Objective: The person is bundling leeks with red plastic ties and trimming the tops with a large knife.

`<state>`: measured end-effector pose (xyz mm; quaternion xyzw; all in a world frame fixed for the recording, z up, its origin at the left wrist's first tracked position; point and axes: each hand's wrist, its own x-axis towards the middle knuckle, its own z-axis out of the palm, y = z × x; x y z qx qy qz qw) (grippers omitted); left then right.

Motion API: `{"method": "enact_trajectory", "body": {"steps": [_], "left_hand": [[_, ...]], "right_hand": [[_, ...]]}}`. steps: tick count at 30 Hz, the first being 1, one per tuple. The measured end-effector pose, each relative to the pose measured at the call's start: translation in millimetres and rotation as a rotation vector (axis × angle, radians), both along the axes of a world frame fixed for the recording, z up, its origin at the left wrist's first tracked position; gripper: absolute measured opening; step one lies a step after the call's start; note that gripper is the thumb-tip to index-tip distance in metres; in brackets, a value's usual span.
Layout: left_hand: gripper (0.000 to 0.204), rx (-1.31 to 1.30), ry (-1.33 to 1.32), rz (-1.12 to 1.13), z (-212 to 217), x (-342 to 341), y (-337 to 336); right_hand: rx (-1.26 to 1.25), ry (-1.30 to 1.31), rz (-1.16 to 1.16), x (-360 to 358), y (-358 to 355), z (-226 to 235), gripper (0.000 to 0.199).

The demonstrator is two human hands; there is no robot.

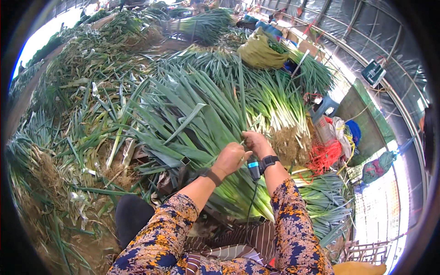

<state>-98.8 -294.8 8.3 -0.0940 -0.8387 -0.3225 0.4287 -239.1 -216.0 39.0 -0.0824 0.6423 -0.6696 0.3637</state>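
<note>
Here, the person sits among heaps of cut green onions, both forearms in patterned floral sleeves reaching forward from the lower edge. The left hand [230, 158] is curled into a loose fist, fingers pressed together, resting on the leaves of the green onion bundle [215, 133] that lies across the lap, leaf tips pointing up and left. The right hand [256, 142] sits just beside the left, slightly farther out, its fingers closed together on the same bundle near where green leaves turn into white stalks; whether it pinches a single leaf or a tie cannot be told. A dark band circles each wrist, and a small blue device [254, 170] with a hanging cable is strapped at the right wrist.

To the right of the hands, a row of white stalks with root ends [286, 123] lies stacked. Farther right lies an orange net bag [323, 156]. A yellow-green sack [259, 50] rests on the pile at top centre. Trimmed leaves and roots [73, 137] cover the ground on the left.
</note>
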Motion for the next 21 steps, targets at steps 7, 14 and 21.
{"method": "enact_trajectory", "body": {"steps": [7, 14, 21], "left_hand": [[0.035, 0.015, 0.002, 0.001, 1.2, -3.7, 2.0], [0.033, -0.025, -0.005, -0.075, 6.8, 2.5, 0.9], [0.031, 0.003, -0.025, -0.035, 6.0, 5.7, 1.8]], "right_hand": [[0.224, 0.280, -0.039, -10.9, -2.2, -7.7, 0.009], [0.534, 1.680, -0.112, 3.9, 14.9, -10.0, 0.019], [-0.091, 0.276, -0.189, 16.1, 21.5, -7.6, 0.047]]}}
